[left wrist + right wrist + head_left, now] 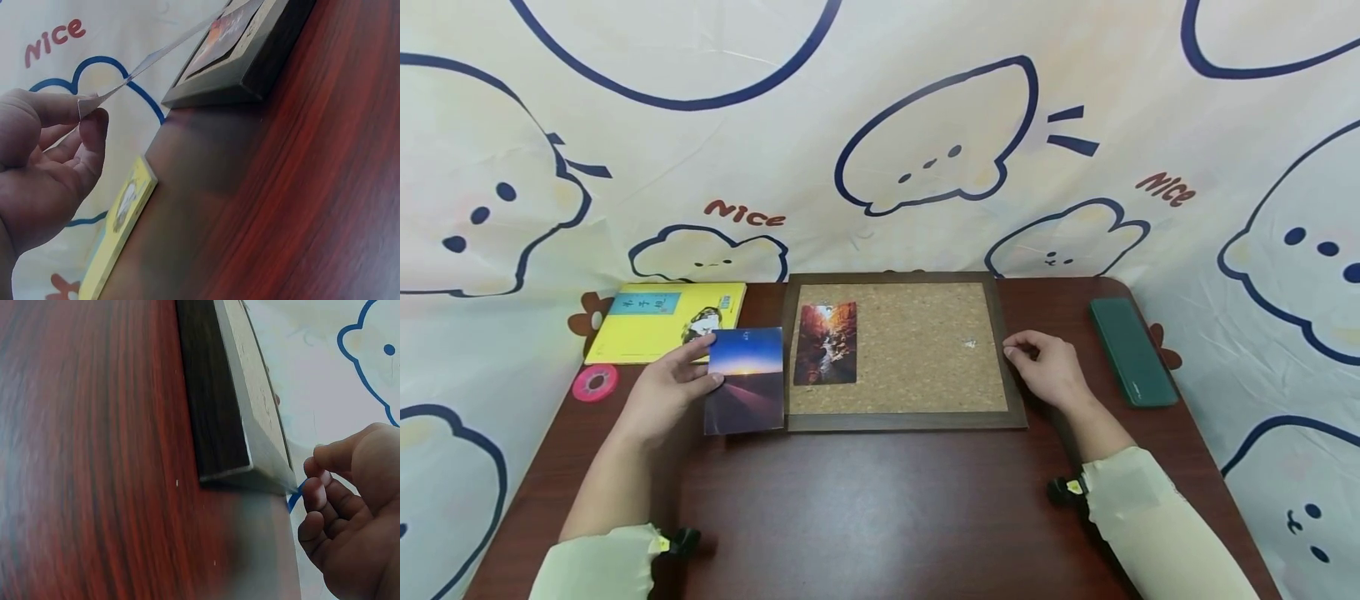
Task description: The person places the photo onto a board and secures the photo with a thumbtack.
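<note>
In the head view my left hand pinches a photo card by its left edge, thumb in front. It shows a blue sky, an orange horizon and dark purple ground. In the left wrist view the card appears edge-on, lifted off the table. Right of it lies a framed cork board bearing an autumn stream photo on its left part. My right hand is by the board's right frame, fingers bent, thumb and forefinger tips together. Whether a tiny thing is between them is hidden.
A small cluster of clear bits lies on the cork. A yellow book and a pink ring-shaped roll are at the left. To the right is a green case. A patterned cloth stands behind the brown table.
</note>
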Demonstrator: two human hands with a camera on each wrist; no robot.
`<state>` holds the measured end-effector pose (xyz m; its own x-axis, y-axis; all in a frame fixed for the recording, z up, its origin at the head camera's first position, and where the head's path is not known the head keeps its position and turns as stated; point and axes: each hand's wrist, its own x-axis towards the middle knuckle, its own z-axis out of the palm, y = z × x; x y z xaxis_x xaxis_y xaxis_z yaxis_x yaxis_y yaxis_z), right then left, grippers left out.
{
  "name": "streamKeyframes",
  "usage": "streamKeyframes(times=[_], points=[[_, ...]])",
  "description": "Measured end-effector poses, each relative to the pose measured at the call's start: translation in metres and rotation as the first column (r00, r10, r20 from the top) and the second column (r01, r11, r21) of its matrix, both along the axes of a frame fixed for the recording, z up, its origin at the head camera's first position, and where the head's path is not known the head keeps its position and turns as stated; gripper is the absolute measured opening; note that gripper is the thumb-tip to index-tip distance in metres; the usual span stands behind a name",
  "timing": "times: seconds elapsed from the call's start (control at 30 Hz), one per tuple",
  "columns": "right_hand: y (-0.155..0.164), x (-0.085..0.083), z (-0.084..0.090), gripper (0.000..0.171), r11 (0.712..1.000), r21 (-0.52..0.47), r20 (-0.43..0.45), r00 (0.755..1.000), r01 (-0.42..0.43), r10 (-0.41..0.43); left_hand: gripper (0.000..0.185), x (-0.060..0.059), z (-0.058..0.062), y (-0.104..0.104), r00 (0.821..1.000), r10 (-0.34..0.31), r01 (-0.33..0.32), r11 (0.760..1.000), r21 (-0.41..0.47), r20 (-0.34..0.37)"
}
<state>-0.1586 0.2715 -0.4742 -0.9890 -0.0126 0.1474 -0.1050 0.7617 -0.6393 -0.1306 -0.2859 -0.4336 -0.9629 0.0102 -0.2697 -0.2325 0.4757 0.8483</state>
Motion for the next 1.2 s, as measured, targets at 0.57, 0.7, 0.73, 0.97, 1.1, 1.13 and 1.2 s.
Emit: streamKeyframes(times=[0.57, 0.7, 0.73, 0.97, 1.1, 1.13, 1.2], points=[[-0.031, -0.009, -0.002, 0.011, 0.996, -0.084, 0.01, 1.0, -0.021, 0.022, 0.06, -0.014, -0.016, 0.041, 0.996, -0.025, 0.031, 0.997, 0.071, -0.086], [-0.04, -0.012, -0.001, 0.01, 0.994, -0.105, 0.012, 1.0, -0.024, 0.025, 0.059, -0.019, -0.018, 0.051, 0.997, -0.034, 0.041, 0.995, 0.093, -0.072], [-0.042, -0.012, -0.001, 0.01, 0.994, -0.107, 0.014, 1.0, -0.024, 0.026, 0.059, -0.019, -0.018, 0.053, 0.997, -0.036, 0.043, 0.994, 0.096, -0.07], [-0.053, -0.016, -0.001, 0.011, 0.993, -0.112, 0.023, 0.999, -0.032, 0.034, 0.057, -0.025, -0.016, 0.072, 0.996, -0.052, 0.06, 0.989, 0.133, -0.067], [-0.058, -0.016, 0.0, 0.011, 0.993, -0.111, 0.022, 0.999, -0.041, 0.044, 0.054, -0.028, -0.017, 0.08, 0.997, -0.056, 0.065, 0.985, 0.158, -0.061], [-0.06, -0.016, 0.0, 0.011, 0.993, -0.111, 0.025, 0.999, -0.04, 0.043, 0.054, -0.029, -0.017, 0.082, 0.997, -0.055, 0.064, 0.985, 0.16, -0.06], [-0.062, -0.016, 0.0, 0.012, 0.993, -0.111, 0.028, 0.999, -0.039, 0.042, 0.054, -0.03, -0.018, 0.086, 0.997, -0.054, 0.063, 0.985, 0.162, -0.055]])
